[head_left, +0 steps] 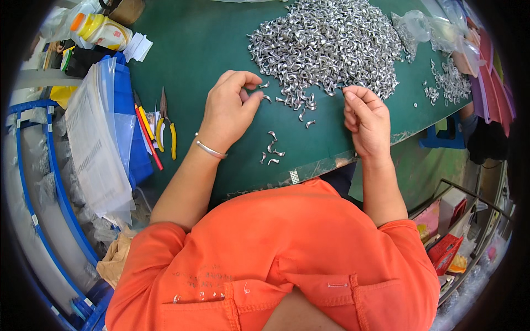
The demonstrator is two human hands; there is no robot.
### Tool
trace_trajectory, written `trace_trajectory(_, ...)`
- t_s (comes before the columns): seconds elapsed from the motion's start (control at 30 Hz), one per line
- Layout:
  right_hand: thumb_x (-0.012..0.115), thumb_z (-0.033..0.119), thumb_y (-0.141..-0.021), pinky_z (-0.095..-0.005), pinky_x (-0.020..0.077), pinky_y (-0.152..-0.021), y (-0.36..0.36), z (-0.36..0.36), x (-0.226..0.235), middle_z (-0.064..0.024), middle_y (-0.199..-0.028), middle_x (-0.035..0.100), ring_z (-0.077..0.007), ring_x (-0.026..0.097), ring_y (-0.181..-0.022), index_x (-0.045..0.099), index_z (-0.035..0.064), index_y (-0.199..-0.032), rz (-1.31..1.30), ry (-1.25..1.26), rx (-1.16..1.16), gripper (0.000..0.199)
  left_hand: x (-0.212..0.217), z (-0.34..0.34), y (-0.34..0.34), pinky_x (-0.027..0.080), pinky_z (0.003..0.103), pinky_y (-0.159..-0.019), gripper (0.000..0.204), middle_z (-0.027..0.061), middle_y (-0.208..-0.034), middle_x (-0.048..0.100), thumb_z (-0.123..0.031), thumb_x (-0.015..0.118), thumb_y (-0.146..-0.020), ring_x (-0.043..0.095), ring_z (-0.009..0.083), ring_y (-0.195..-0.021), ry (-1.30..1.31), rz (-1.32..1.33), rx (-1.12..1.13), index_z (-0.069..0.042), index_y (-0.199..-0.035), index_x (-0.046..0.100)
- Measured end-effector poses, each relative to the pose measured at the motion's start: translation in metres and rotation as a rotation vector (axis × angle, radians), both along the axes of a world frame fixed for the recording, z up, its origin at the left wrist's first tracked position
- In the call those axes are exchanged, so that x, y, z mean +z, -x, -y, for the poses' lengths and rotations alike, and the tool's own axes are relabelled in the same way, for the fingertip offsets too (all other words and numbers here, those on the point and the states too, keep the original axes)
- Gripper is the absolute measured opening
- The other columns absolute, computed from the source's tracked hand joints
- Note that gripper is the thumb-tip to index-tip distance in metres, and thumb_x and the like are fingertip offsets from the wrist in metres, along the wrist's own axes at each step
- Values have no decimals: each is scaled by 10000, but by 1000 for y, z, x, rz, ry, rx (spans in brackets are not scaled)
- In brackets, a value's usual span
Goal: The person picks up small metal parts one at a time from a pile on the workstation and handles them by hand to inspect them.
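Note:
A large heap of small curved silvery metal pieces [331, 44] lies on the green table, with stray pieces spread along its near side. My left hand [227, 107] is at the heap's left front, thumb and forefinger apart. Two loose curved metal pieces [265, 85] lie right by those fingertips. At the heap's near right edge my right hand [365, 118] is closed in a pinch. Whatever its fingertips hold is too small and hidden to name. Nearer my body, between the hands, lies a small group of several curved pieces [271, 148].
Yellow-handled pliers [164, 124] and a red tool [148, 138] lie left on the green table [221, 49]. Beyond them are plastic-sleeved papers [91, 143], a blue bin [141, 149] and a jar [105, 33]. Clear bags [414, 27] and small rings [452, 83] sit at the right.

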State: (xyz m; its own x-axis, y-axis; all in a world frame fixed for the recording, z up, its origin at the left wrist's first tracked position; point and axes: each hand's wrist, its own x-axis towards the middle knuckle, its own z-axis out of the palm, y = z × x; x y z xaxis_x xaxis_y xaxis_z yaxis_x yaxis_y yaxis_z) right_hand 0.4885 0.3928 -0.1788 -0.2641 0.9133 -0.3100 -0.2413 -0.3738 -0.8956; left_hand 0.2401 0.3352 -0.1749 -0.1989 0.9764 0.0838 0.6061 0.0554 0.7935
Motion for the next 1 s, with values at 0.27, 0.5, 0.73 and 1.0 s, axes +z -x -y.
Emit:
trace_trajectory(0.27, 661, 163, -831, -398, 522, -703, 31, 11, 7, -107, -842, 668, -311, 652, -771, 696, 65, -901, 1111, -715, 313, 126, -3, -1, -19, 531, 222, -746, 264, 78, -974, 655, 11, 691, -809, 648, 109, -819, 145, 248, -145, 26, -1068, 644)
trace_trajectory(0.5, 644, 171, -836, -410, 520, -698, 19, 6, -3, -107, -845, 656, -313, 648, -780, 690, 80, -913, 1095, -773, 292, 128, -4, 3, -15, 512, 199, -719, 195, 26, -890, 668, -3, 666, -844, 618, 63, -780, 105, 273, -3, 6, -1039, 662)
trace_trajectory(0.73, 631, 181, -855, -412, 524, -683, 39, -1, -3, -107, -825, 631, -315, 643, -772, 686, 82, -945, 1120, -916, 287, 145, 1, 4, -25, 491, 183, -696, 152, 4, -871, 661, -9, 658, -859, 593, 38, -757, 33, 383, -11, 11, -1010, 663)
trace_trajectory(1.0, 659, 155, -816, -410, 528, -660, 41, 1, -4, -102, -824, 623, -311, 645, -750, 685, 85, -946, 1106, -958, 318, 150, -4, 7, -21, 484, 178, -691, 149, -5, -871, 655, -2, 651, -868, 588, 31, -752, 39, 377, 11, 12, -1017, 658)
